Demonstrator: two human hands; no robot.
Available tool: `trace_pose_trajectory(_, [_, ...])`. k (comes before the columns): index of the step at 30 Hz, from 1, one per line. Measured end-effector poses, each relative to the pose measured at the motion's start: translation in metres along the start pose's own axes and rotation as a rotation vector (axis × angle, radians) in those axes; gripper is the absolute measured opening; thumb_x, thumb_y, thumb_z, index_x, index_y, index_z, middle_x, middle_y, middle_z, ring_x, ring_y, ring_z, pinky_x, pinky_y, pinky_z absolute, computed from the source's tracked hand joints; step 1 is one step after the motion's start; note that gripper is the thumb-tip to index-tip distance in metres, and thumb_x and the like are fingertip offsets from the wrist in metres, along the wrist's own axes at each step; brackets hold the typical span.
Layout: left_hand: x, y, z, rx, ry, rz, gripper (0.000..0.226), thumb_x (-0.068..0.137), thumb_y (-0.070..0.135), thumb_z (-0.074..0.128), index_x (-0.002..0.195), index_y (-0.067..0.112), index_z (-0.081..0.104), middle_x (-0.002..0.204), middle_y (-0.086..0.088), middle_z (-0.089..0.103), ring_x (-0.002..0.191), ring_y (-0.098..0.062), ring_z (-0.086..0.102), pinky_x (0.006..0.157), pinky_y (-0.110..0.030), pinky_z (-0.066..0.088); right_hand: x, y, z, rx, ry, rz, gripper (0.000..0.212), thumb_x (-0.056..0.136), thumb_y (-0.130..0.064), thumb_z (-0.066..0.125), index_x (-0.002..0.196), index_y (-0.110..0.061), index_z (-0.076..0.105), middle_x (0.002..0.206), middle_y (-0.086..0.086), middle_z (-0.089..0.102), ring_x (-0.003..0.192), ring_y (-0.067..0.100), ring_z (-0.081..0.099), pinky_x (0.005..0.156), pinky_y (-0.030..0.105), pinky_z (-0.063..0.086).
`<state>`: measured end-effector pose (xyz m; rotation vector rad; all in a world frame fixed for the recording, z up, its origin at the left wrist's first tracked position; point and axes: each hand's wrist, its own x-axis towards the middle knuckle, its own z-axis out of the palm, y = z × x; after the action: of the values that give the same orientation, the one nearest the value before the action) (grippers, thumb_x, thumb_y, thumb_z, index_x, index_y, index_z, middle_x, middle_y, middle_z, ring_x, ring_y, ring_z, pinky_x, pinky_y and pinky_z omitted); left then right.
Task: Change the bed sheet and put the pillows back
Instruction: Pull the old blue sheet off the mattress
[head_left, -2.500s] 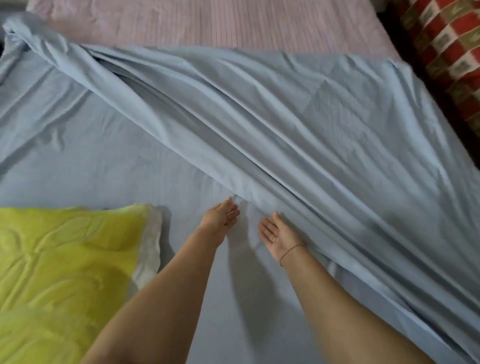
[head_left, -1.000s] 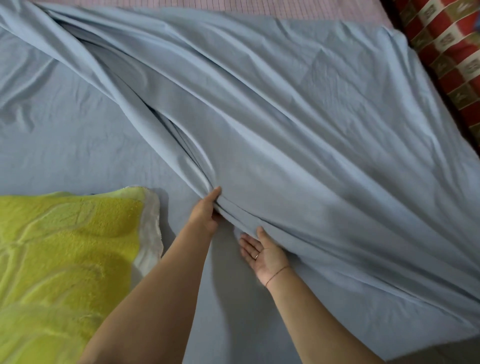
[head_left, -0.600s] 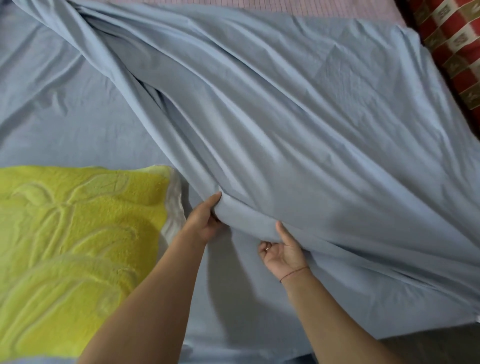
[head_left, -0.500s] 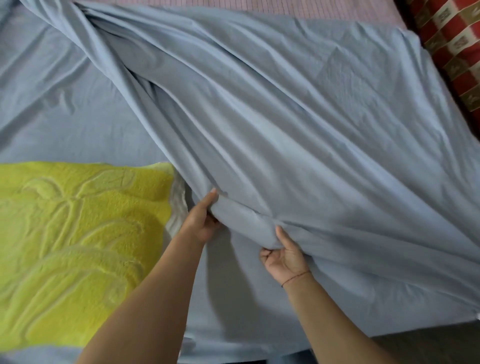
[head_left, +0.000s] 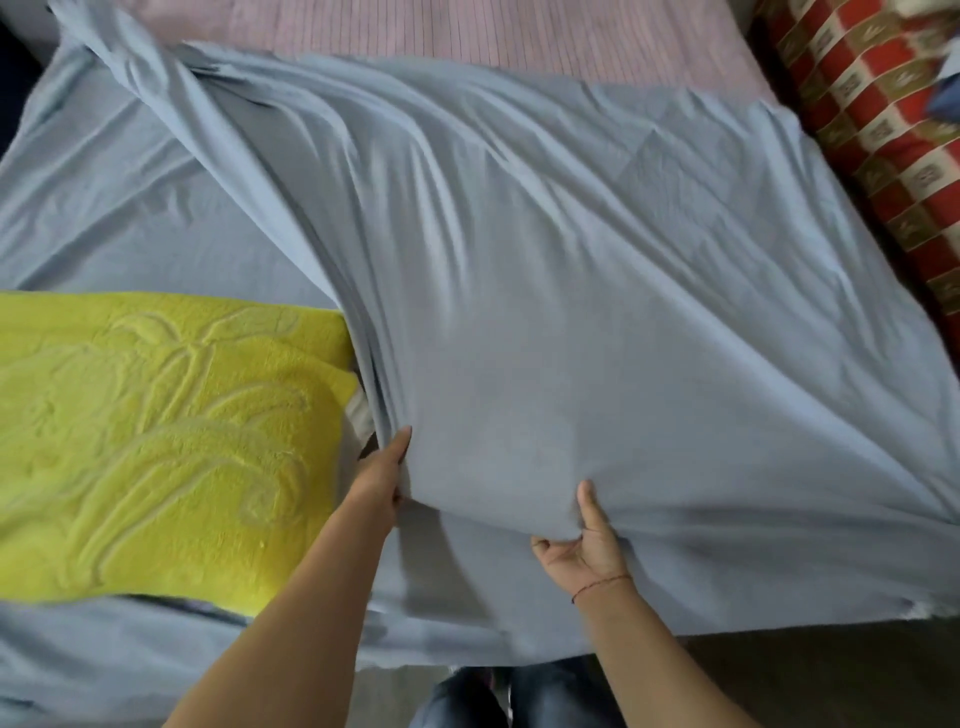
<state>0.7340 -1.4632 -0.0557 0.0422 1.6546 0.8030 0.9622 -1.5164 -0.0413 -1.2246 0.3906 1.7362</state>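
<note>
Beside the yellow pillow (head_left: 156, 441), left hand (head_left: 382, 478) and right hand (head_left: 584, 545) each grip the blue sheet (head_left: 571, 312); a hard tug may drag cloth over that pillow

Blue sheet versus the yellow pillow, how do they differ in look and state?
The blue sheet is plain and creased; the yellow pillow has a raised leafy pattern. The blue sheet is gripped by the left hand and right hand and bunched in folds; the yellow pillow lies flat, held by neither. Both are on the bed.
</note>
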Motion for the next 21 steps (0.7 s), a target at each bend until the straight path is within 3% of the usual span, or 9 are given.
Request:
trace_pose_trajectory(2, [-0.009,-0.011,-0.008,0.006,0.028,-0.002,0.047,0.085,0.042,0.07,0.116,0.01,0.058,0.093,-0.005,0.064,0.085,-0.025,0.059,0.076,-0.037,0.051,-0.007,-0.001,-0.02,0.021,0.026,-0.023,0.03,0.079,-0.039,0.067,0.103,-0.021,0.066,0.09,0.005,0.075,0.076,0.023,0.073,0.055,0.031,0.057])
trace_pose_trajectory(3, [-0.016,-0.018,-0.011,-0.017,0.034,-0.008,0.042,0.086,0.038,0.071,0.113,0.009,0.058,0.09,-0.005,0.064,0.08,-0.023,0.059,0.07,-0.035,0.051,-0.01,0.0,-0.032,0.021,0.034,-0.034,0.034,0.074,-0.04,0.074,0.102,-0.023,0.067,0.09,0.005,0.074,0.079,0.024,0.072,0.054,0.03,0.056])
trace_pose_trajectory(6, [-0.035,-0.041,-0.025,-0.129,0.018,-0.037,0.038,0.086,0.028,0.072,0.114,0.005,0.06,0.087,-0.007,0.065,0.075,-0.02,0.061,0.062,-0.032,0.05,-0.023,0.0,-0.062,0.012,0.061,-0.018,0.069,0.031,-0.035,0.097,0.093,-0.025,0.071,0.092,0.002,0.073,0.085,0.022,0.064,0.05,0.024,0.046])
trace_pose_trajectory(8, [-0.045,-0.062,-0.037,-0.176,0.001,-0.052,0.042,0.085,0.032,0.073,0.115,0.006,0.061,0.09,-0.009,0.068,0.077,-0.022,0.063,0.068,-0.035,0.053,-0.037,0.001,-0.079,-0.007,0.116,0.002,0.038,0.058,-0.031,0.087,0.089,-0.026,0.066,0.089,0.002,0.07,0.078,0.017,0.059,0.047,0.02,0.039])
trace_pose_trajectory(10, [-0.053,-0.082,-0.047,-0.188,0.0,-0.051,0.043,0.083,0.038,0.073,0.111,0.007,0.063,0.092,-0.009,0.069,0.08,-0.023,0.065,0.078,-0.039,0.055,-0.047,0.003,-0.098,-0.027,0.17,0.002,0.009,0.085,-0.03,0.067,0.086,-0.023,0.061,0.073,-0.001,0.07,0.061,0.011,0.055,0.042,0.016,0.037])
trace_pose_trajectory(12, [-0.063,-0.1,-0.054,-0.2,-0.003,-0.03,0.049,0.075,0.046,0.079,0.105,0.009,0.065,0.096,-0.008,0.07,0.084,-0.022,0.066,0.086,-0.04,0.055,-0.05,0.003,-0.119,-0.082,0.199,-0.004,0.015,0.091,-0.025,0.062,0.078,-0.02,0.056,0.05,-0.005,0.06,0.04,0.006,0.047,0.044,0.016,0.036])
trace_pose_trajectory(15, [-0.072,-0.12,-0.063,-0.158,-0.009,0.01,0.061,0.058,0.051,0.087,0.102,0.015,0.067,0.094,0.001,0.063,0.07,-0.011,0.055,0.065,-0.023,0.051,-0.052,-0.002,-0.142,-0.221,0.221,-0.032,0.023,0.094,-0.016,0.059,0.072,-0.02,0.051,0.04,-0.009,0.048,0.036,0.001,0.048,0.049,0.015,0.037])
trace_pose_trajectory(18, [-0.075,-0.134,-0.064,-0.219,-0.02,0.069,0.051,0.079,0.032,0.078,0.121,0.007,0.061,0.11,-0.005,0.068,0.088,-0.015,0.064,0.071,-0.026,0.052,-0.054,-0.008,-0.153,-0.327,0.217,-0.08,0.027,0.095,-0.015,0.057,0.07,-0.019,0.047,0.041,-0.008,0.049,0.044,0.002,0.054,0.059,0.019,0.037])
trace_pose_trajectory(21, [-0.079,-0.142,-0.061,-0.231,-0.015,0.132,0.031,0.09,0.025,0.068,0.114,0.01,0.056,0.101,-0.007,0.067,0.085,-0.02,0.065,0.073,-0.032,0.053,-0.056,-0.008,-0.16,-0.351,0.224,-0.106,0.024,0.094,-0.017,0.058,0.071,-0.016,0.05,0.045,-0.007,0.053,0.057,0.006,0.058,0.057,0.018,0.044])
